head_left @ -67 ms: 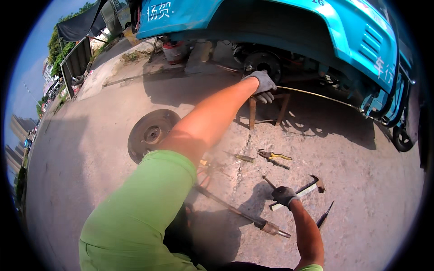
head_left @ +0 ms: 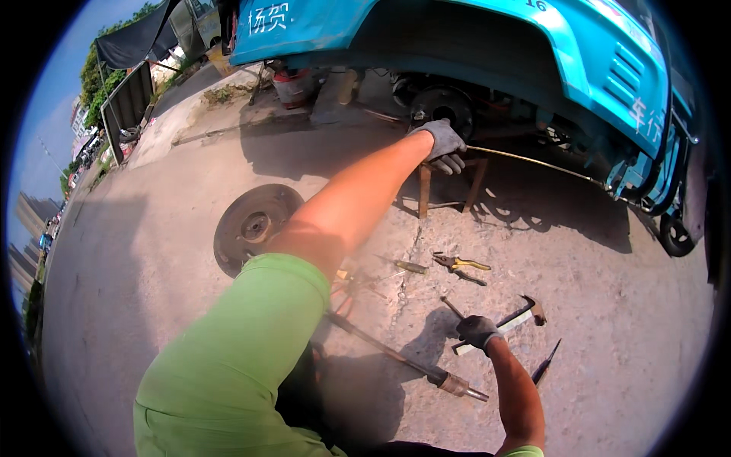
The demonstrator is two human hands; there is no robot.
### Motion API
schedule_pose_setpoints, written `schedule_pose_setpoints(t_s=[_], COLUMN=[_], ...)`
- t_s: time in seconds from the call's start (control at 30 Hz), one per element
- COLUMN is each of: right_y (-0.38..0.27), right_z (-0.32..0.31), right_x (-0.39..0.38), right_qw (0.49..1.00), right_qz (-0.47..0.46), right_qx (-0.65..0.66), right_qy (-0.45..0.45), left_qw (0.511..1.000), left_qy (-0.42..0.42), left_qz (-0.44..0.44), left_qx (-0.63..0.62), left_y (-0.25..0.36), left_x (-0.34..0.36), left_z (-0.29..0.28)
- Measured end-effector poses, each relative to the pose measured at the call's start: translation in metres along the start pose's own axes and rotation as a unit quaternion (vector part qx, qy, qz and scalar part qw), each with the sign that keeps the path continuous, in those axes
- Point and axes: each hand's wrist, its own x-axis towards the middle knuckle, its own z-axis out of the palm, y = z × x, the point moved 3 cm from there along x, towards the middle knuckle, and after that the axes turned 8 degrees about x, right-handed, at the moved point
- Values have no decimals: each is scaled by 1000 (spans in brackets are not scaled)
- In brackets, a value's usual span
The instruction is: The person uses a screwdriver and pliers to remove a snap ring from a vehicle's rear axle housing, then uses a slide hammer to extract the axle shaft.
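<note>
My left hand, in a grey work glove, reaches out to the dark wheel hub under the raised vehicle. Its fingers hang down, loosely bent and slightly apart, with nothing visible in them. Whether it touches the hub is hidden. Close by the fingers runs a thin metal rod fixed along the underside. Low on the right, my gloved right hand is closed around a short metal bar, whose end sticks out toward the upper left. Under and beside that hand lies a hammer with a black-and-white handle.
A blue vehicle spans the top, with a rusty stand below. A brake drum lies left of my arm. Pliers, a screwdriver, a pointed tool and a long bar lie on the concrete.
</note>
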Motion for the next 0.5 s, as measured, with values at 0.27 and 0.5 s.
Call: schedule_pose_setpoints(t_s=[0.27, 0.5], right_y=[-16, -5], right_z=[-6, -12], right_x=[-32, -30], right_qw=[999, 999], right_qz=[36, 38], right_qx=[29, 29], right_qy=[-11, 6], left_qw=[883, 816], left_qy=[-106, -285], left_qz=[339, 344], left_qx=[-305, -366], left_y=[-52, -73], left_x=[-21, -48], left_z=[40, 58])
